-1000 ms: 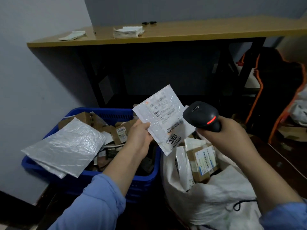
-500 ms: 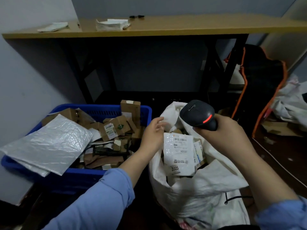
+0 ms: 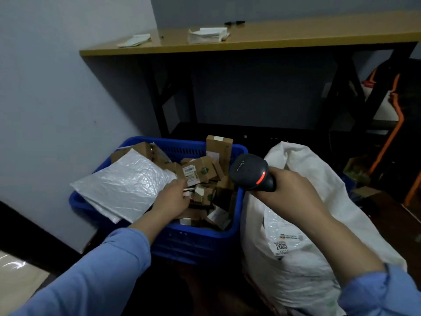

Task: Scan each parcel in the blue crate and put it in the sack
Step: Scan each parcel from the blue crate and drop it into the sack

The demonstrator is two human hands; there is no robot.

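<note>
— Left hand?
— Reaching into the blue crate, fingers spread loose and touching the pile of small cardboard parcels; clasping nothing, as far as can be seen.
— Right hand?
— Clenching round the grip of the black scanner, red light glowing on its side; hovering between the crate's right rim and the mouth of the white sack.
— Pointing where?
— Head of the scanner tilting toward the crate, over the boxes at the right side.
— Lying in the crate?
— Brown boxes heaping up in the middle and right, one tall box standing upright against the far wall. Silvery padded mailer lying over the left rim, hanging out past the edge.
— Sack?
— Standing just beside the crate, touching its right wall. White packet marked 2005 resting inside the opening, partly hiding behind the right forearm.
— Behind all that?
— Wooden counter carrying a stack of papers and a flat white envelope, well apart.
</note>
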